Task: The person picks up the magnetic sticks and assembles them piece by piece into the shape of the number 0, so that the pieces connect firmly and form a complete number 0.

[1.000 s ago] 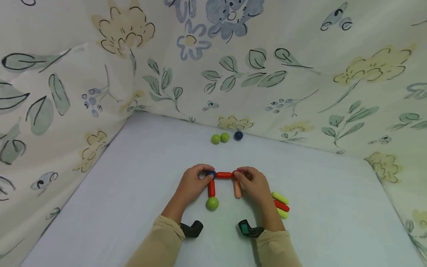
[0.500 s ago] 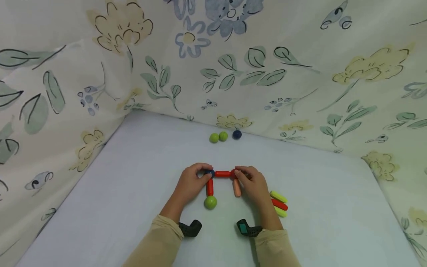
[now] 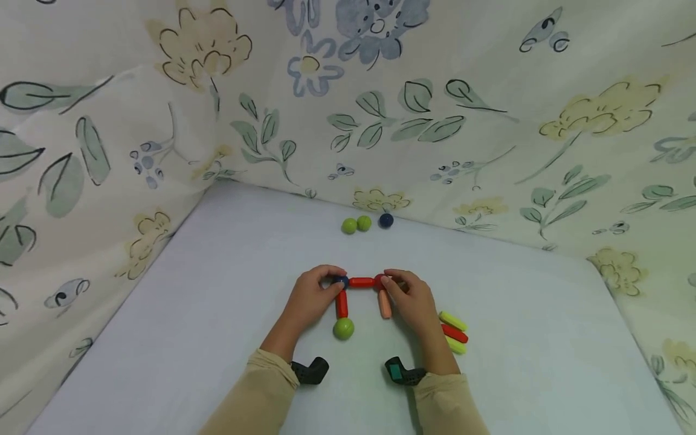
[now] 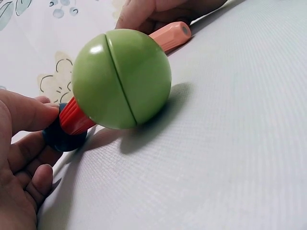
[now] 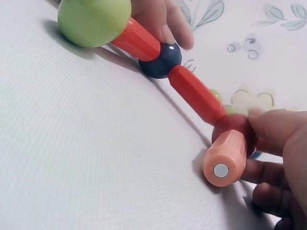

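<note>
My left hand (image 3: 311,297) pinches a dark blue ball (image 5: 168,60) between thumb and fingers. From that ball one red rod (image 3: 342,304) runs toward me and ends in a green ball (image 4: 122,79). A second red rod (image 5: 196,93) joins the blue ball to a red ball (image 5: 232,130), which my right hand (image 3: 411,297) grips between thumb and fingers. An orange rod (image 3: 385,304) sticks out of the red ball toward me; its free end shows a round pale metal face in the right wrist view. Together the pieces form a three-sided frame low over the table.
Two green balls (image 3: 356,224) and a dark blue ball (image 3: 386,220) lie at the table's back edge. Beside my right forearm lie two yellow rods (image 3: 453,321) and a red rod (image 3: 455,333). A flowered cloth (image 3: 402,163) hangs behind the white table (image 3: 522,338).
Both hands keep their hold on the blue and red balls. The whole scene shifts only slightly with the head camera; the frame of rods looks the same.
</note>
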{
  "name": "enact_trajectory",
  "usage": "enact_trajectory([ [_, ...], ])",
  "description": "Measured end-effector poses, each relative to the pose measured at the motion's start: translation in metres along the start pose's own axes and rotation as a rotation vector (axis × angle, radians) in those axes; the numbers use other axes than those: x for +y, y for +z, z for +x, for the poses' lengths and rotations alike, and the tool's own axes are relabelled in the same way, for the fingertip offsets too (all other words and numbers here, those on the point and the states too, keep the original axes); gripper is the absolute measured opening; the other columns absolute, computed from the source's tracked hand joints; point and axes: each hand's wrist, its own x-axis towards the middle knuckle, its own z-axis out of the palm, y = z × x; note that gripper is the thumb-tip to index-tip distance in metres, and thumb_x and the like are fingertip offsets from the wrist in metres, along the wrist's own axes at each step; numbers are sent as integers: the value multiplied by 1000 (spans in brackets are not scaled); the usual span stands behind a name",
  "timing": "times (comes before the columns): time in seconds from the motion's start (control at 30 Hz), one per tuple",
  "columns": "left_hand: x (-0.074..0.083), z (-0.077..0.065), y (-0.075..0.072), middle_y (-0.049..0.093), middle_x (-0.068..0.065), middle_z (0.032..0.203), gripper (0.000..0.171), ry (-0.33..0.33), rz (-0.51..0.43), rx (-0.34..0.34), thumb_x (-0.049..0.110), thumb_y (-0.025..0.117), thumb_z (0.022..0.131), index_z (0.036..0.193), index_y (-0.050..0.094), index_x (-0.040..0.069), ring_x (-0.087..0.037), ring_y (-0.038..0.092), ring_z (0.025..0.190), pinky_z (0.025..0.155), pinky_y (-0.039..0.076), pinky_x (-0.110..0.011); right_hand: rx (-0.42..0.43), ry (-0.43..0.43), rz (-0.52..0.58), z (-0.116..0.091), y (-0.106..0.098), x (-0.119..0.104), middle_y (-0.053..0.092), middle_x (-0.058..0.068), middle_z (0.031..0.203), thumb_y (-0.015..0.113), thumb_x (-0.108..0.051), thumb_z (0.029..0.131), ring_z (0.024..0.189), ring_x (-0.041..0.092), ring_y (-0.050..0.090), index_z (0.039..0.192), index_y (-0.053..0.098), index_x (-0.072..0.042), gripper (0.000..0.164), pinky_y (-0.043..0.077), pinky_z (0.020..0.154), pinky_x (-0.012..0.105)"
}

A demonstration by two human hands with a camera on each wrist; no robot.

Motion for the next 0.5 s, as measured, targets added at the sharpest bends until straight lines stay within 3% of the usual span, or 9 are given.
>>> enact_trajectory([
  [0.3, -4, 2, -6, 68, 6, 111, 20, -18, -34, 35, 12, 69, 91, 110, 71, 19, -14, 58, 91, 75, 51, -30, -7, 40, -1, 3, 2, -7, 67, 0, 114, 56, -44, 98, 100, 20, 56, 127, 65, -26, 36, 47, 85, 34],
  [0.5, -6, 2, -1, 68, 6, 111, 21, -52, -57, 44, 12, 69, 91, 111, 71, 18, -14, 59, 93, 78, 52, -30, -22, 100, 68, 4, -4, -5, 65, -1, 122, 55, -43, 99, 106, 19, 56, 129, 63, -24, 36, 48, 91, 35],
])
